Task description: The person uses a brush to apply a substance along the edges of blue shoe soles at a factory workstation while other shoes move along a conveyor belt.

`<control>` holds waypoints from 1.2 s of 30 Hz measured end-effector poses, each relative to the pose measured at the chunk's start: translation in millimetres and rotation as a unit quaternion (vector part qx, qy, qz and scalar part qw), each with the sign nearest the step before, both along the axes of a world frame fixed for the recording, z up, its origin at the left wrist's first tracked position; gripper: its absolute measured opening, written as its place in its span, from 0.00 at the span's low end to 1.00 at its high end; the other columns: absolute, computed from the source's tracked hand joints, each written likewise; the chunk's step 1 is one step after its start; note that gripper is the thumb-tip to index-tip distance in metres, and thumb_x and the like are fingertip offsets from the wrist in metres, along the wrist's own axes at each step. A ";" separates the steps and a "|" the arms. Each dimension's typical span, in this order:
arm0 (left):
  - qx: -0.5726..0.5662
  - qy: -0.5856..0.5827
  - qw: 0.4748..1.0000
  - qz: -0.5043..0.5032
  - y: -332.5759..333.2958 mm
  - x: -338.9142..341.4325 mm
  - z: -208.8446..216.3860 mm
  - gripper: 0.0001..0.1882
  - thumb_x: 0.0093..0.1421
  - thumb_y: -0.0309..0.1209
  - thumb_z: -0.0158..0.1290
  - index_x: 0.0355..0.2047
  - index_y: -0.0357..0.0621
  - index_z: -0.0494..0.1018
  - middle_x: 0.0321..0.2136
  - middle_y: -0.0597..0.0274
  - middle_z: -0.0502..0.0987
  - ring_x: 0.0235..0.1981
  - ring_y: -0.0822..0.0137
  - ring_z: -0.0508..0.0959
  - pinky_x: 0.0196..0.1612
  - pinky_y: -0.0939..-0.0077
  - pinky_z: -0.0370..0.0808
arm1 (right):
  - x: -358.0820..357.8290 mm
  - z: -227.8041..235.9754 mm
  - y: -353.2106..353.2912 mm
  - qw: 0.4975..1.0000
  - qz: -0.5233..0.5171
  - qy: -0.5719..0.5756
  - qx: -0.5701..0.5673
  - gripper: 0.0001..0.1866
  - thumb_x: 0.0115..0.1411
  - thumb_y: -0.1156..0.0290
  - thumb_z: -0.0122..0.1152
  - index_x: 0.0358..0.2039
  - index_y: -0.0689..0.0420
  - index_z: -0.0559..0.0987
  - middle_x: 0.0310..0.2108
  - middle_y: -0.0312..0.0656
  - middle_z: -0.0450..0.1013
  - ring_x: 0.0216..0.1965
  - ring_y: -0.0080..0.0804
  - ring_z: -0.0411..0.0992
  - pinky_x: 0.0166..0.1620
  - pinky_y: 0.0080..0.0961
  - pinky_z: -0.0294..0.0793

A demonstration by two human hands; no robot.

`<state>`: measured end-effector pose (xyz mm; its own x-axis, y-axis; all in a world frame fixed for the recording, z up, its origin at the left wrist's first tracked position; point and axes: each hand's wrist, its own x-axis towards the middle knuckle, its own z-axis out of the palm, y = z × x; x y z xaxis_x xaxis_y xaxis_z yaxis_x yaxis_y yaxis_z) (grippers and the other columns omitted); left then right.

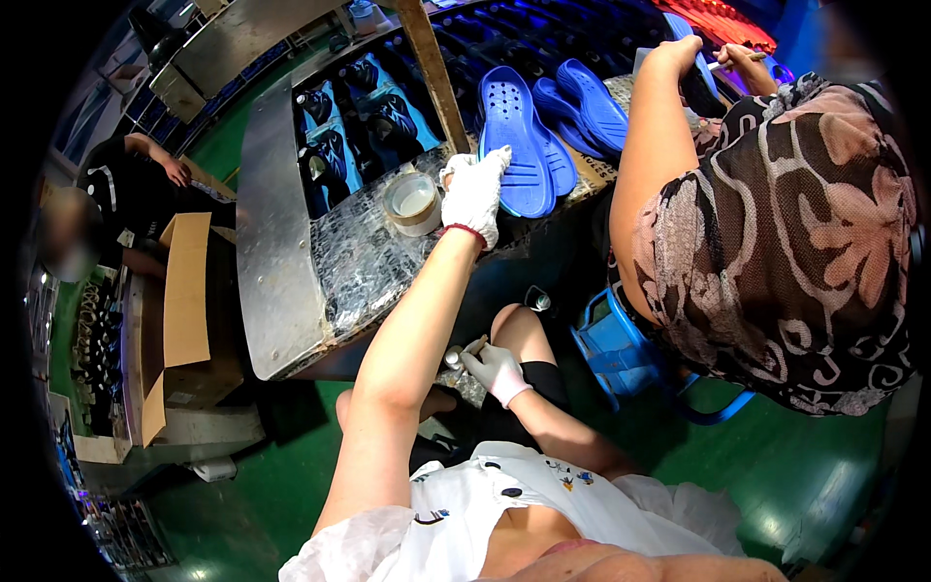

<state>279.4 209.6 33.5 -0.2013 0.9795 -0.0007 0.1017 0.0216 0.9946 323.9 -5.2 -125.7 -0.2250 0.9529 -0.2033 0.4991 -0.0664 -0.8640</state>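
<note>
My left hand [473, 194], in a white knit glove with a red cuff, grips the left edge of a blue shoe sole [509, 126] with a perforated top end. That sole overlaps another blue sole [558, 163] at the table's near edge. Low over my lap, my right hand [497, 373], in a thin pale glove, is closed around a slim tan stick [477, 343]; its far end cannot be made out. Beside those fingers is a small whitish container [453, 357]. A roll of tape [411, 199] lies left of my left hand.
More blue soles [593, 107] lie to the right. Dark shoe parts [388, 116] fill the belt behind a wooden post [432, 68]. A co-worker [776, 242] sits close at right on a blue stool [621, 344], holding a sole. Another person sits left near an open carton [186, 291].
</note>
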 end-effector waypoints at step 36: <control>0.319 0.229 0.919 -0.020 -156.2 -39.8 -20.8 0.12 0.63 0.28 0.47 0.45 0.40 0.71 0.44 0.55 0.71 0.45 0.65 0.74 0.48 0.73 0.71 | 4.3 -26.4 5.3 0.998 -0.049 -0.014 0.037 0.24 0.55 0.49 0.52 0.30 0.61 0.77 0.27 0.56 0.74 0.33 0.54 0.73 0.37 0.44 0.72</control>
<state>239.6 53.4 12.7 -0.0008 0.7579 0.6524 0.5011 -0.5643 0.6561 328.2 0.1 -152.0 -0.1249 0.9828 -0.1357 0.5171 -0.0523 -0.8543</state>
